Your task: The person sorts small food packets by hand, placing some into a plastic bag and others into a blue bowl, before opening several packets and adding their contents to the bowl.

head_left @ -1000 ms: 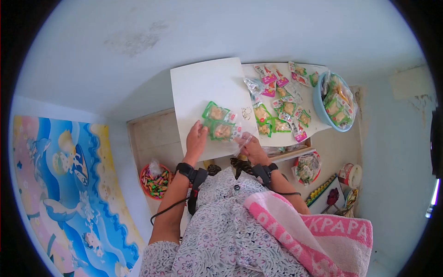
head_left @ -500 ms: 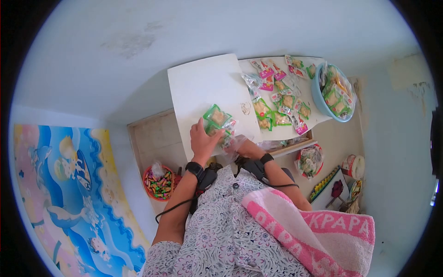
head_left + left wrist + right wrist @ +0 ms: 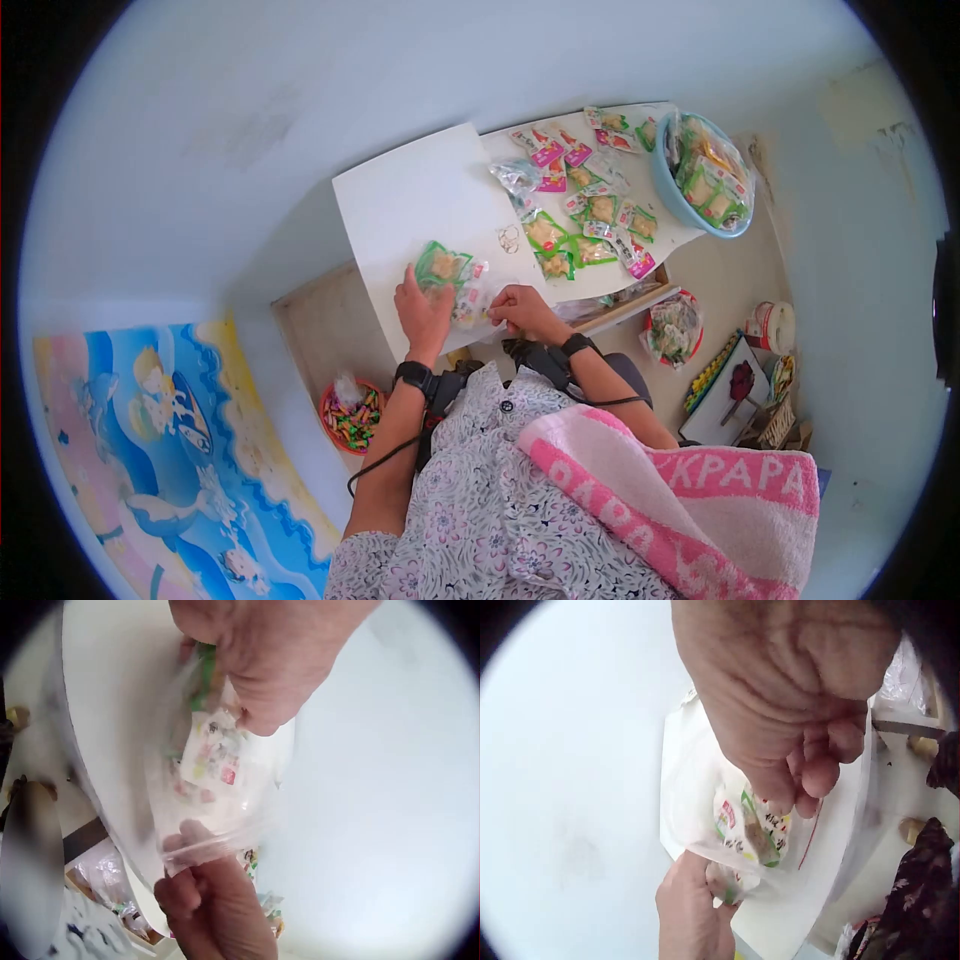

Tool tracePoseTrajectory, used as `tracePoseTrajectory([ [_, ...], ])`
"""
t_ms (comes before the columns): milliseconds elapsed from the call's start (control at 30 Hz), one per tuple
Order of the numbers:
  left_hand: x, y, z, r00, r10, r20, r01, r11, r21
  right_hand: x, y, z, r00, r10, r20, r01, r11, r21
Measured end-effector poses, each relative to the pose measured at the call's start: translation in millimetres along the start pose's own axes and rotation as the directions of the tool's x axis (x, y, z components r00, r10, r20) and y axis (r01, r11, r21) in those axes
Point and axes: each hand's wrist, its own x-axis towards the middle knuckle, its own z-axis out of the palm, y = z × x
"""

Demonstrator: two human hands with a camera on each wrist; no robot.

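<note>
My left hand (image 3: 424,318) grips green-edged snack packets (image 3: 443,262) over the front of the white board, its thumb across them. A clear plastic bag (image 3: 232,841) lies around the printed ends of the packets. My right hand (image 3: 527,312) pinches the bag's edge between thumb and fingers, just right of the left hand. Through the film in the right wrist view, a white-and-green packet (image 3: 761,840) with red print shows below the right fingertips. The left fingers' far side is hidden behind the packets.
More snack packets (image 3: 545,232) lie scattered on the table's right half, beside a blue basin (image 3: 665,190) full of bagged packets. An open drawer (image 3: 630,308) juts out below. On the floor stand a red basket of colourful small packs (image 3: 352,418) and another red-rimmed container (image 3: 675,335).
The right hand brought the bag against the packets, dipped in close, then drew back slightly, still pinching the film. The bag now covers the packets' printed ends. The head view has tilted.
</note>
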Motion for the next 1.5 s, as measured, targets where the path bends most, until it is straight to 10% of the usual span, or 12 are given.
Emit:
tracePoseTrajectory([
  [433,2,-5,-2,0.989,0.128,-0.076,-0.12,0.987,0.104,-13,23,-73,0.988,-0.016,-0.154,0.047,0.979,0.198],
  [600,14,-9,1,0.999,-0.038,0.003,0.038,0.997,0.068,-10,33,-114,0.934,0.009,-0.358,0.073,0.974,0.214],
  [833,16,-19,-6,0.991,-0.132,0.037,0.135,0.987,-0.084,37,84,-204,0.471,-0.144,-0.87,0.023,0.988,-0.152],
  [1200,21,-12,-17,0.964,-0.234,0.127,0.255,0.948,-0.19,105,130,-251,0.475,0.004,-0.88,-0.173,0.981,-0.089],
  [1300,19,-12,-22,0.962,-0.213,0.169,0.249,0.939,-0.235,95,107,-247,0.56,0.023,-0.828,0.002,1.0,0.029],
  [1500,26,-11,-34,0.913,-0.305,0.273,0.381,0.877,-0.293,97,112,-266,0.489,-0.223,-0.843,0.035,0.971,-0.237],
])
